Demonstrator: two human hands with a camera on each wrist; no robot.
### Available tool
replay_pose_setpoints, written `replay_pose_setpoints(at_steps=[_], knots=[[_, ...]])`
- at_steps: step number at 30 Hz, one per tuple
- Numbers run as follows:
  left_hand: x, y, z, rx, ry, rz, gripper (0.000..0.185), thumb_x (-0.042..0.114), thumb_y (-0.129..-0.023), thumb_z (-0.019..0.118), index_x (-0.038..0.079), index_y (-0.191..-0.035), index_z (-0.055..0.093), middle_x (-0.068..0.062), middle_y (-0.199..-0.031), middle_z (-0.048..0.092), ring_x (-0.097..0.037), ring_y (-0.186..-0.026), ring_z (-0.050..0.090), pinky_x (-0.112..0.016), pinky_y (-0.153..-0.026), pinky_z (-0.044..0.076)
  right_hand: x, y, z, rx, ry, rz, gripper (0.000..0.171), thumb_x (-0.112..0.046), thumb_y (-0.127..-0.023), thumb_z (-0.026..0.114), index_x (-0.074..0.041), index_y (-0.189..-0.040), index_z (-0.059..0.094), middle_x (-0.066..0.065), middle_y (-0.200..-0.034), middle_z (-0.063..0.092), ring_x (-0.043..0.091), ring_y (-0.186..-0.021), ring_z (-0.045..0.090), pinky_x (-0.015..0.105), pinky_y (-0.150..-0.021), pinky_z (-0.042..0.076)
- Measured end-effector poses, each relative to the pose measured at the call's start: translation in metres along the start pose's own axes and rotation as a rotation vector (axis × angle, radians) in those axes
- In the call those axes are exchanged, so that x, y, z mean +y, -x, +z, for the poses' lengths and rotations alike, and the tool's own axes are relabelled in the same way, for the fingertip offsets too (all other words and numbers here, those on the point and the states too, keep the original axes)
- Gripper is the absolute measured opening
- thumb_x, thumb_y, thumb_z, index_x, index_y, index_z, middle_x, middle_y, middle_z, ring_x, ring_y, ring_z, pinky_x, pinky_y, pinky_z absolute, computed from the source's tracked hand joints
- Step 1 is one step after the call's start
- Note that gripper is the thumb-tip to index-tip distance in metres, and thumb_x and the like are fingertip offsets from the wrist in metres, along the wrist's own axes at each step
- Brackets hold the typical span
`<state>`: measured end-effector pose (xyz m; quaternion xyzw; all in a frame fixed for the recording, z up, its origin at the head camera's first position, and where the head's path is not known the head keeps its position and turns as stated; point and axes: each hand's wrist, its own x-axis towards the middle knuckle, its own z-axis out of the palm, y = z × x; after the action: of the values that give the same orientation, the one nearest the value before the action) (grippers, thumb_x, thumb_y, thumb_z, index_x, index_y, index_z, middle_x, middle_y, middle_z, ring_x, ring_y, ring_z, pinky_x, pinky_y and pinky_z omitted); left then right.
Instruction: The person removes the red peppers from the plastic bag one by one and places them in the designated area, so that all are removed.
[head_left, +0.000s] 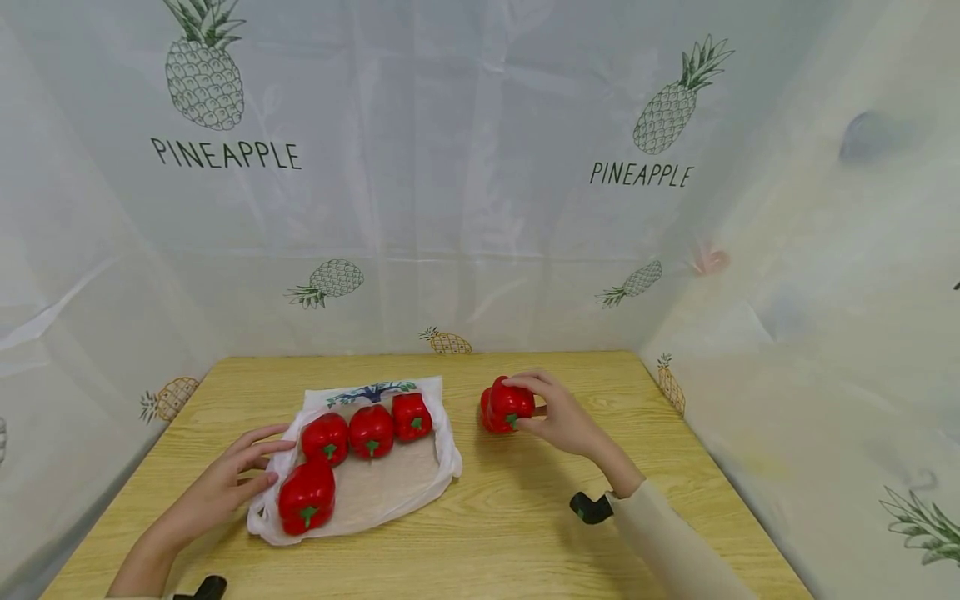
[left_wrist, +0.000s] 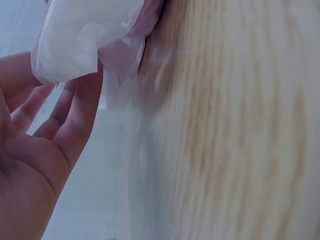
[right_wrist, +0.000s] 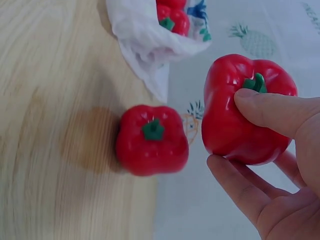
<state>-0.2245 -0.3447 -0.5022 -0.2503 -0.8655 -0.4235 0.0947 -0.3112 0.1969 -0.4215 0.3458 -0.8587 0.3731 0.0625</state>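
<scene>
A white bag (head_left: 397,487) lies flat on the wooden table (head_left: 525,533) with several red bell peppers on it: one near the front (head_left: 307,497) and three in a row (head_left: 371,430). My left hand (head_left: 266,458) rests at the bag's left edge (left_wrist: 85,35), fingers fairly straight and touching the plastic. To the right of the bag, my right hand (head_left: 525,408) grips a red pepper (head_left: 510,404) by its top and side, lifted (right_wrist: 240,115). Just left of it, another red pepper (right_wrist: 152,140) sits on the table.
Translucent sheets printed with pineapples (head_left: 450,208) wall in the table at the back and on both sides. A black wrist mount (head_left: 590,507) shows on the right sleeve. Bare wood (head_left: 487,550) stretches across the front and right.
</scene>
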Motion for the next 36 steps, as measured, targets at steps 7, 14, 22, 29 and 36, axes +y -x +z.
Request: replay_pose_setpoints(at_steps=[7, 14, 22, 29, 36], knots=[[0.002, 0.000, -0.001, -0.001, -0.007, -0.014, 0.042, 0.000, -0.101, 0.070, 0.008, -0.142, 0.066, -0.006, -0.159, 0.041, -0.004, -0.108, 0.059, -0.022, -0.083, 0.054, 0.008, 0.006, -0.012, 0.028, 0.010, -0.015, 0.062, 0.006, -0.088, 0.082, -0.009, -0.145, 0.062, 0.015, -0.144, 0.055, 0.036, -0.122, 0.065, 0.041, -0.084, 0.064], [0.004, 0.000, -0.001, 0.001, -0.013, -0.026, 0.042, 0.000, -0.100, 0.070, 0.008, -0.142, 0.066, -0.003, -0.159, 0.041, -0.003, -0.108, 0.059, -0.021, -0.083, 0.054, 0.019, 0.012, -0.021, 0.029, 0.019, -0.016, 0.062, 0.009, -0.088, 0.082, -0.006, -0.145, 0.062, 0.016, -0.143, 0.055, 0.036, -0.120, 0.065, 0.037, -0.085, 0.063], [0.002, 0.000, -0.001, -0.001, -0.017, -0.025, 0.042, 0.001, -0.100, 0.070, 0.009, -0.142, 0.066, -0.007, -0.159, 0.042, -0.003, -0.108, 0.059, -0.022, -0.083, 0.054, 0.036, 0.017, -0.026, 0.031, 0.025, -0.006, 0.061, 0.012, -0.088, 0.080, -0.006, -0.144, 0.062, 0.017, -0.141, 0.056, 0.037, -0.119, 0.065, 0.036, -0.082, 0.064], [0.001, 0.000, -0.001, -0.007, -0.011, -0.027, 0.043, 0.001, -0.100, 0.070, 0.009, -0.142, 0.066, -0.011, -0.158, 0.041, -0.004, -0.108, 0.059, -0.022, -0.083, 0.055, 0.046, 0.022, -0.028, 0.032, 0.052, -0.002, 0.061, 0.012, -0.088, 0.080, -0.005, -0.143, 0.063, 0.016, -0.140, 0.057, 0.037, -0.120, 0.064, 0.033, -0.082, 0.063], [0.001, 0.000, -0.001, -0.013, 0.004, -0.028, 0.043, 0.001, -0.101, 0.069, 0.009, -0.143, 0.065, -0.010, -0.159, 0.040, -0.003, -0.110, 0.058, -0.022, -0.085, 0.055, 0.054, 0.023, -0.028, 0.030, 0.061, -0.005, 0.062, 0.013, -0.087, 0.080, -0.002, -0.144, 0.062, 0.020, -0.140, 0.057, 0.041, -0.120, 0.064, 0.036, -0.082, 0.064]])
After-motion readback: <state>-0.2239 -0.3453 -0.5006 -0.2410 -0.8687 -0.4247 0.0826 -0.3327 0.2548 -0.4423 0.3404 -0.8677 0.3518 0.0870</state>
